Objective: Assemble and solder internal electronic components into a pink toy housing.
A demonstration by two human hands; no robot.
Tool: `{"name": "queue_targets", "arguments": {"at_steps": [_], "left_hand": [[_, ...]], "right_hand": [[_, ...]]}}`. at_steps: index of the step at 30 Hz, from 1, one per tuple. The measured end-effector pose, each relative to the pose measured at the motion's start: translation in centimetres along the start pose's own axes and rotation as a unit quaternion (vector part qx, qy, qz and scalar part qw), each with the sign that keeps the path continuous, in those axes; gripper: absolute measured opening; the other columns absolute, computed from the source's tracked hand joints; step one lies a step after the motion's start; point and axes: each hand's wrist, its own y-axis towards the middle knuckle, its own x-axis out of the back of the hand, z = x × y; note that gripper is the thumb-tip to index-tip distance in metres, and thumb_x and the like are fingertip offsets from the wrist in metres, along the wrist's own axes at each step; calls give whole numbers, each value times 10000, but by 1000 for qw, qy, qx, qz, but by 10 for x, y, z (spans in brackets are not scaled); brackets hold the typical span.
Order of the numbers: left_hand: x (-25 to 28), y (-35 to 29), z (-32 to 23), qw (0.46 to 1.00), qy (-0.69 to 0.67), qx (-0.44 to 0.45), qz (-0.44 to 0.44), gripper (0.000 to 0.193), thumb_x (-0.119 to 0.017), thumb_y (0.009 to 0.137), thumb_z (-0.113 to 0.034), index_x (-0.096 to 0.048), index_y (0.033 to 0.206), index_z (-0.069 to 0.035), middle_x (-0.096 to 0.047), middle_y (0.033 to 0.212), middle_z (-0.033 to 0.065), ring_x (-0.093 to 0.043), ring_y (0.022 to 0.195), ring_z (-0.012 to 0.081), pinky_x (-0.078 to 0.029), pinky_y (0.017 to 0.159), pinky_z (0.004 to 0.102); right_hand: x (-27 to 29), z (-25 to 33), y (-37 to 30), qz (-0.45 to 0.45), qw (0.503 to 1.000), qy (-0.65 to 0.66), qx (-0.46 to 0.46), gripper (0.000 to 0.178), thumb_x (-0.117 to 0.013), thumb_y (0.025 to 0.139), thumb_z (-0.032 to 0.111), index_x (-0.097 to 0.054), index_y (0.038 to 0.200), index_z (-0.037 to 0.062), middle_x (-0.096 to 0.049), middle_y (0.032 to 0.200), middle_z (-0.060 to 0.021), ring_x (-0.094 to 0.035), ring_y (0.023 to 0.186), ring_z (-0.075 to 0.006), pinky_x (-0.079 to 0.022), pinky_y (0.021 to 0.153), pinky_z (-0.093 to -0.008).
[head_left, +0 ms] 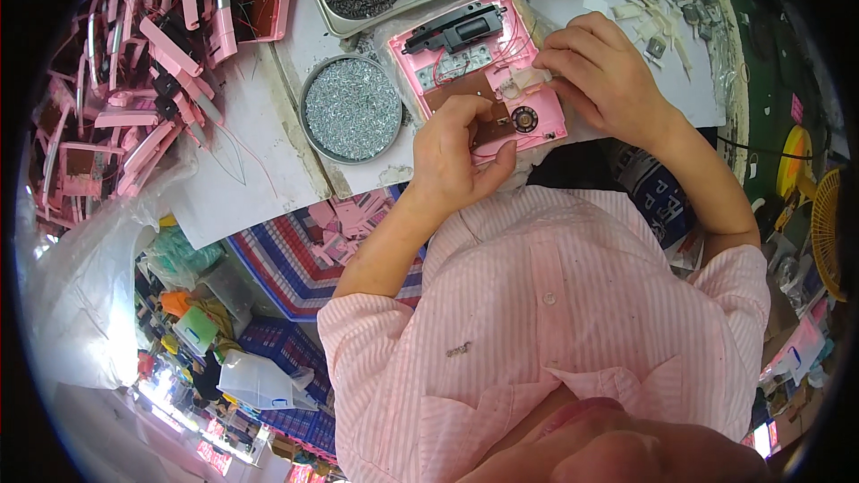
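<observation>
A pink plastic housing [548,125] lies tilted on padding at the table's near edge. Inside it are a brown circuit board [456,92], a black mechanism [470,29] at the far end, thin red wires and a round black part [524,119]. My left hand [458,150] grips the housing's near left side, fingers curled over the board and thumb along the near edge. At the right side my right hand [608,79] has its fingers pinched together beside a small pale, translucent piece [526,82]. Whatever is between those fingertips is too hidden to name.
Left of the housing stands a round tray of small silvery screws [351,109]. A metal tray [407,9] behind holds dark springs. Pink housings [134,116] are heaped at far left, and small metal parts [662,0] lie at far right. A striped basket [286,259] with pink pieces sits below.
</observation>
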Motion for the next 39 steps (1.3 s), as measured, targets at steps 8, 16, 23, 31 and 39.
{"name": "queue_targets", "arguments": {"at_steps": [8,16,23,31,39], "left_hand": [[-5,-2,5,1000,-23,0,-9,552,-825,689,-144,-546,1153,-38,-620,942,97,-603,685,242,-501,596,341],[-5,2,3,1000,-26,-13,-12,597,-825,693,-158,-538,1202,-35,-645,1054,124,-629,730,262,-521,631,350],[8,18,-8,989,80,-72,105,704,-799,761,-177,-513,1388,-32,-691,1068,130,-658,808,282,-532,702,370],[7,22,-9,992,65,-56,88,633,-784,757,-149,-550,1336,-46,-688,1066,118,-681,910,309,-545,760,393],[4,26,-14,995,52,-39,76,571,-776,758,-105,-580,1291,-42,-693,1070,120,-685,896,302,-550,744,374]], "right_hand": [[-18,-12,-13,-17,992,119,-44,317,-758,768,67,-668,1070,36,-656,1102,-109,-593,980,-329,-503,834,-399],[-3,-6,8,72,996,52,-3,283,-768,751,75,-670,1016,47,-637,1033,-85,-563,1013,-314,-499,861,-393],[2,1,9,103,992,22,-65,327,-787,715,51,-687,1026,60,-627,1108,-90,-532,1105,-310,-473,920,-381],[72,-94,-23,42,966,-111,-229,221,-681,887,136,-723,1091,61,-679,1010,-103,-632,946,-292,-509,833,-389],[66,-141,-10,76,896,-257,-355,354,-691,833,377,-756,954,51,-681,847,-122,-668,817,-332,-528,769,-452]]}}
